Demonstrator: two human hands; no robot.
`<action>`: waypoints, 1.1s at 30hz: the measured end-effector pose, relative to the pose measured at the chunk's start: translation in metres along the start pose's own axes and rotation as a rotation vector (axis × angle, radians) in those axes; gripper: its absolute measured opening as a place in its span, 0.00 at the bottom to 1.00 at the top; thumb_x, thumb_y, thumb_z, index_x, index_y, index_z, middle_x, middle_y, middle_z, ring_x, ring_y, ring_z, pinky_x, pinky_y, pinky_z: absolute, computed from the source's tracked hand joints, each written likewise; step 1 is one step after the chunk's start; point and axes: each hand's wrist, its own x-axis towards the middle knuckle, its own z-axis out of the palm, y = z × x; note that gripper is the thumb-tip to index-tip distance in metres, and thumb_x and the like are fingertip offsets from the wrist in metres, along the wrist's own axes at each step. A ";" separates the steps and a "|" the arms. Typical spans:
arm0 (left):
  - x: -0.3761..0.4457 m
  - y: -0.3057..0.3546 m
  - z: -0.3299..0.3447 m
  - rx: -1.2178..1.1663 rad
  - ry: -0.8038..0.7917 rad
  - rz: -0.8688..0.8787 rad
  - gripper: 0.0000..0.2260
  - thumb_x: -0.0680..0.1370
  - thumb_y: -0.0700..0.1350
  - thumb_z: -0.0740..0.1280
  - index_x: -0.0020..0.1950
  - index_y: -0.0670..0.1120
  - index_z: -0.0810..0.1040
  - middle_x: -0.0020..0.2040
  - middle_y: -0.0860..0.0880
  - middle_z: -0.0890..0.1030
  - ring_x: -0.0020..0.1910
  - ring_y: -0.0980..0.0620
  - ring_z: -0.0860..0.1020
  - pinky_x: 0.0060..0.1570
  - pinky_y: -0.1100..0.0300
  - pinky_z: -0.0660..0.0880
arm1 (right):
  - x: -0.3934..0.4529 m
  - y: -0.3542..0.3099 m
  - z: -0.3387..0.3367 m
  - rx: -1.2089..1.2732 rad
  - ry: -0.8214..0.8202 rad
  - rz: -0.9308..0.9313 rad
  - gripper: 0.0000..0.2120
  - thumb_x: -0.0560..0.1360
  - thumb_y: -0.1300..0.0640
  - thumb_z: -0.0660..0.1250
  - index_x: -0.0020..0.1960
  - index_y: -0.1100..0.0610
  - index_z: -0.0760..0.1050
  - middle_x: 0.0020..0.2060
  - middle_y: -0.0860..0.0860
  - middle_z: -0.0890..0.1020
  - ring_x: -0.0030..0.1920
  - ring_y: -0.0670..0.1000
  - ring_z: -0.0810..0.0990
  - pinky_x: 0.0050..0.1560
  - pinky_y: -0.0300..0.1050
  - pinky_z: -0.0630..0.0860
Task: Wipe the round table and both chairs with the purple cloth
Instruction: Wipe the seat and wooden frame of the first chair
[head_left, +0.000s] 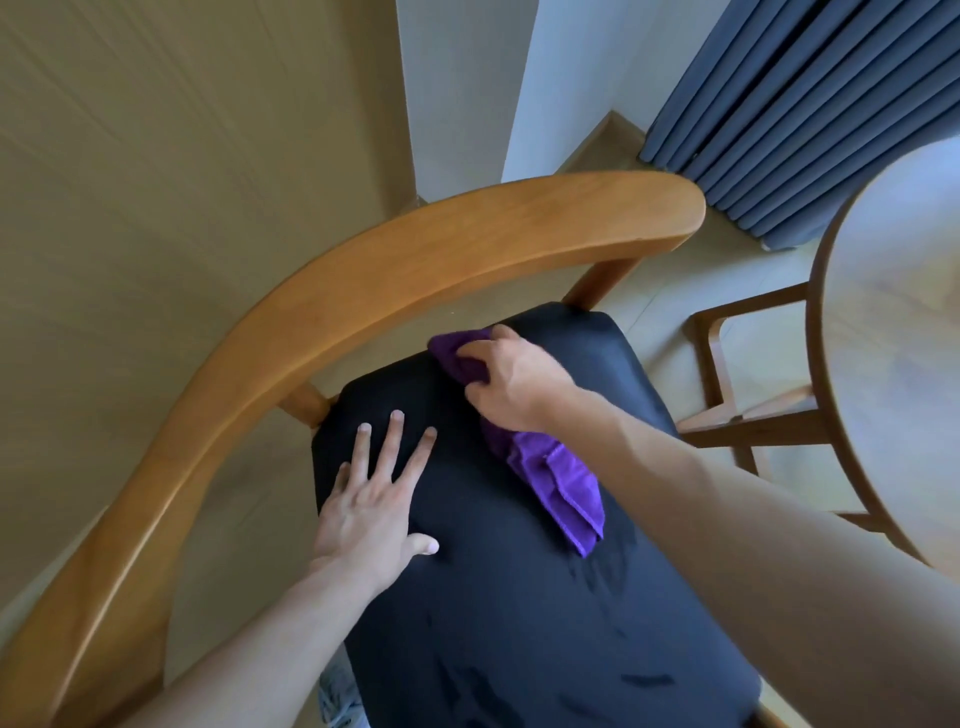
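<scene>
The right hand (511, 382) bunches the soft, limp purple cloth (556, 478) at the seat's (519, 623) twelve o'clock; the left hand (371, 499), flat, steadies at nine.

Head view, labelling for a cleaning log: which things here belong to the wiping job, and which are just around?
Job:
purple cloth, gripped by right hand
black-seated wooden chair, left hand flat on it
round pale wooden table

Just around:
blue-grey pleated curtain
beige wall panel
</scene>
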 end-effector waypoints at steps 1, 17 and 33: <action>-0.001 -0.001 0.001 -0.011 0.007 0.000 0.59 0.73 0.70 0.70 0.73 0.60 0.18 0.77 0.51 0.20 0.82 0.41 0.33 0.80 0.49 0.56 | -0.002 0.009 -0.006 -0.018 0.078 0.006 0.24 0.76 0.53 0.65 0.72 0.49 0.74 0.62 0.56 0.73 0.60 0.61 0.78 0.60 0.49 0.76; -0.007 -0.010 0.006 -0.245 0.024 0.002 0.54 0.73 0.64 0.74 0.84 0.56 0.37 0.82 0.53 0.30 0.82 0.46 0.31 0.81 0.48 0.46 | -0.016 -0.035 0.027 -0.048 -0.102 -0.063 0.22 0.73 0.52 0.67 0.67 0.47 0.76 0.58 0.52 0.81 0.60 0.57 0.79 0.53 0.43 0.74; -0.102 -0.063 -0.141 -0.209 0.368 0.279 0.17 0.79 0.48 0.65 0.67 0.49 0.76 0.63 0.53 0.77 0.66 0.51 0.74 0.62 0.52 0.74 | -0.045 -0.057 0.103 0.016 0.193 0.027 0.25 0.74 0.53 0.64 0.71 0.50 0.67 0.63 0.56 0.71 0.49 0.66 0.80 0.45 0.52 0.77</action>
